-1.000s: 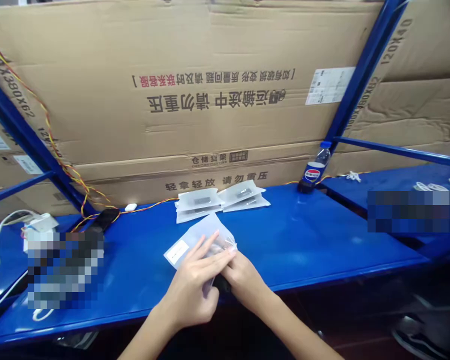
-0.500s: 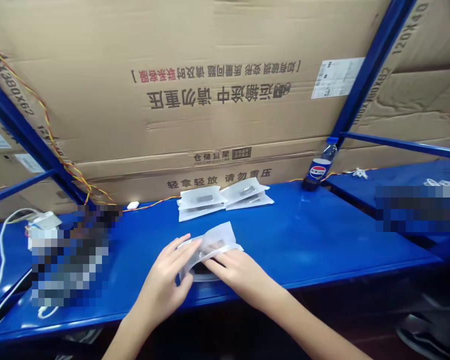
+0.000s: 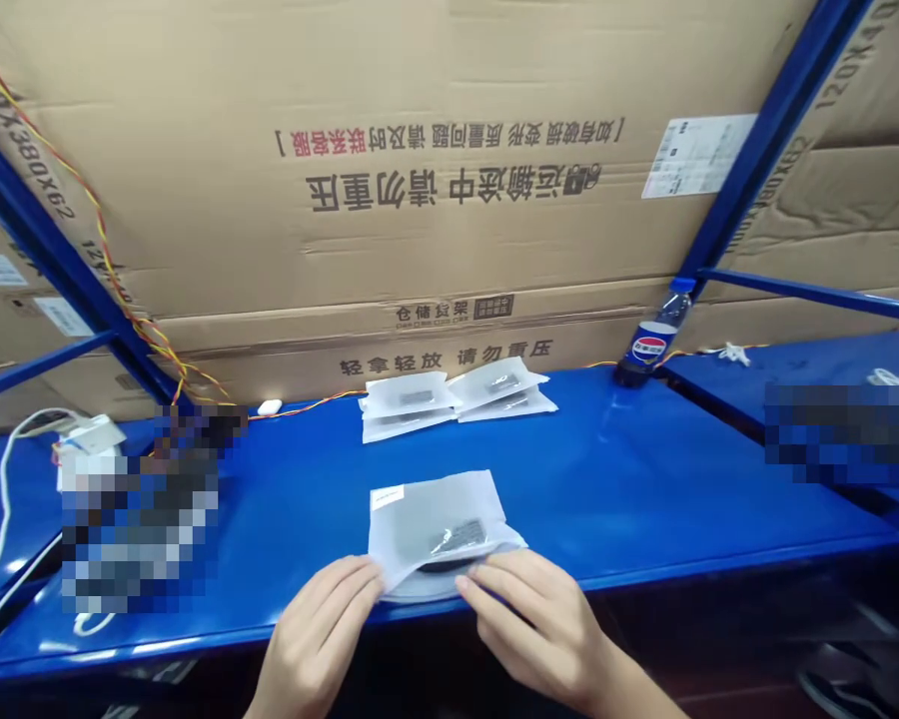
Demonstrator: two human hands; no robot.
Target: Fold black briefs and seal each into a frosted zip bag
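Bag (image 3: 405,524), frosted, one: at the blue shelf's (image 3: 644,479) front edge, dark item (image 3: 464,537) inside. My left hand (image 3: 321,624): pinching its near left corner. My right hand (image 3: 539,624): pinching the right, presumably to hold it steady. Bag piles (image 3: 405,401), two: behind, probably leaving working room.

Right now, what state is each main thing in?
Near bag: lying down, near edge apparently open, dark item inside.
Left hand: touching its left side.
Right hand: touching its right side.
Far bags: lying in two stacks.
Bottle: standing, capped, partly full.
Cardboard: upright.
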